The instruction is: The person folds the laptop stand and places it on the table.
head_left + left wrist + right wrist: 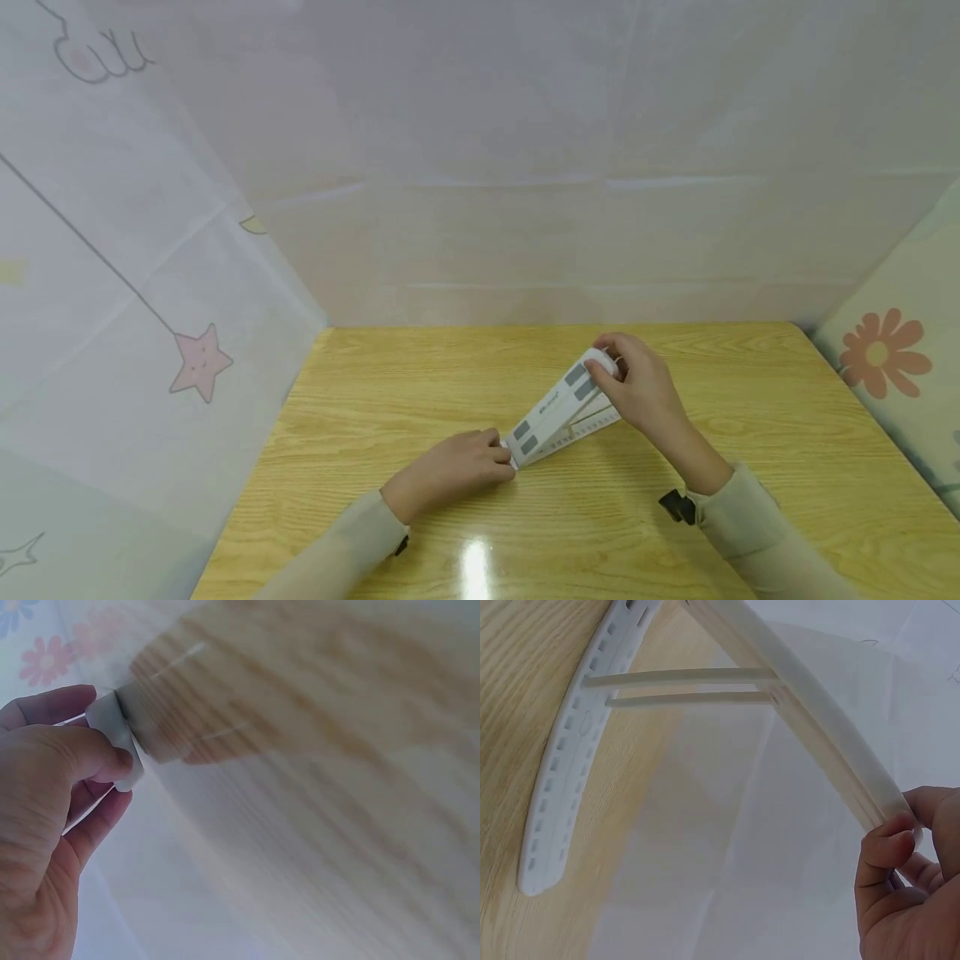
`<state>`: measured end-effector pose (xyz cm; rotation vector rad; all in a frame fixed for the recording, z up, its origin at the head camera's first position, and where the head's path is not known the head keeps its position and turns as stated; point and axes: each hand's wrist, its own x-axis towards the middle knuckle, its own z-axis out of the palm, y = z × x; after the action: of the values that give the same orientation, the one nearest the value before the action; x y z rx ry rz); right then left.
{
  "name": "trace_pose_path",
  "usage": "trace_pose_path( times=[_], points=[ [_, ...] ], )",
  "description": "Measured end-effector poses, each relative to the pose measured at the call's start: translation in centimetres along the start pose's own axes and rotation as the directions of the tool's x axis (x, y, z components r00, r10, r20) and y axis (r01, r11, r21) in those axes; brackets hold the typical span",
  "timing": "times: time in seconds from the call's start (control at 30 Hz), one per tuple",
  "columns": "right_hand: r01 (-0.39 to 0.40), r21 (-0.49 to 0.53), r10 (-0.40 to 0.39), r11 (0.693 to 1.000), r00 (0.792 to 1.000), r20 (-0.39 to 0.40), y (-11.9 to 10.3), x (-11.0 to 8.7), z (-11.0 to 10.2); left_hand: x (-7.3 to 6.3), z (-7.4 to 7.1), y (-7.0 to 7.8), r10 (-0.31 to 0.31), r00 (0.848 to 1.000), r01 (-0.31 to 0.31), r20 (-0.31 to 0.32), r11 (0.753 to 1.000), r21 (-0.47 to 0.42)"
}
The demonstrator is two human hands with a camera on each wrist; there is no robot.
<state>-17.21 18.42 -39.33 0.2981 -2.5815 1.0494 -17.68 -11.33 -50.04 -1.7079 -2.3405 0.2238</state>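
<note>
A white foldable laptop stand point(557, 407) with grey pads stands partly unfolded on the table, its upper arm tilted up to the right. My left hand point(459, 467) pinches its low hinge end, and the left wrist view shows thumb and fingers around that white end point(112, 735). With thumb and fingers my right hand point(647, 387) grips the raised far end of the upper arm. In the right wrist view the slotted base bar point(555, 787) lies on the wood. Two thin struts point(682, 677) run between that bar and the raised arm point(829, 720).
The wooden table point(390, 375) has a pale sheet point(525, 250) rising behind it. Printed sheets stand along both sides, with a pink star point(201, 362) on the left and an orange flower point(877, 354) on the right. Dark straps show at both wrists.
</note>
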Motion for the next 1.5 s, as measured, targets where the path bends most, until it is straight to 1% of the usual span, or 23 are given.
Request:
trace_pose_path(
  times=[0.1,0.2,0.33,0.47,0.6,0.73,0.97,1.1,1.37,1.5],
  points=[
    [-0.007,0.006,0.007,1.000,1.000,0.003,-0.1,-0.2,0.0,-0.1,0.0,-0.2,-0.019,1.000,0.018,-0.008,1.000,-0.019],
    [-0.016,0.016,0.016,1.000,1.000,0.008,-0.2,-0.3,-0.1,-0.2,-0.1,-0.2,-0.024,1.000,0.023,-0.019,0.999,-0.026],
    [-0.025,0.018,0.025,1.000,1.000,0.012,-0.3,-0.5,-0.2,-0.2,-0.2,-0.1,-0.020,0.999,0.020,-0.030,1.000,-0.003],
    [-0.016,0.028,0.015,0.999,1.000,0.021,-0.1,-0.5,-0.6,-0.3,-0.3,0.2,-0.030,0.999,0.031,-0.022,1.000,0.008],
    [-0.002,0.056,-0.001,0.998,0.998,0.061,0.3,-0.4,-1.0,-0.3,-0.3,0.4,-0.053,0.999,0.053,-0.008,0.999,-0.013],
    [0.015,0.077,-0.023,0.997,0.994,0.106,1.0,0.1,-1.2,-0.2,-0.4,0.5,-0.068,0.998,0.068,-0.005,0.998,-0.015],
    [0.117,0.059,-0.123,0.991,0.986,0.116,1.9,0.9,-1.0,-0.1,-0.5,0.5,-0.073,0.997,0.073,0.005,0.997,0.009],
    [0.169,0.051,-0.174,0.984,0.979,0.108,2.3,1.1,-0.8,0.0,-0.5,0.5,-0.072,0.997,0.072,-0.009,0.997,0.010],
    [0.208,0.033,-0.210,0.978,0.975,0.072,2.5,1.0,-0.4,0.2,-0.4,0.5,-0.074,0.997,0.074,-0.019,0.997,-0.001],
    [0.234,0.029,-0.235,0.972,0.970,0.054,2.5,0.8,-0.4,0.2,-0.3,0.3,-0.079,0.997,0.079,0.001,0.997,-0.005]
  ],
)
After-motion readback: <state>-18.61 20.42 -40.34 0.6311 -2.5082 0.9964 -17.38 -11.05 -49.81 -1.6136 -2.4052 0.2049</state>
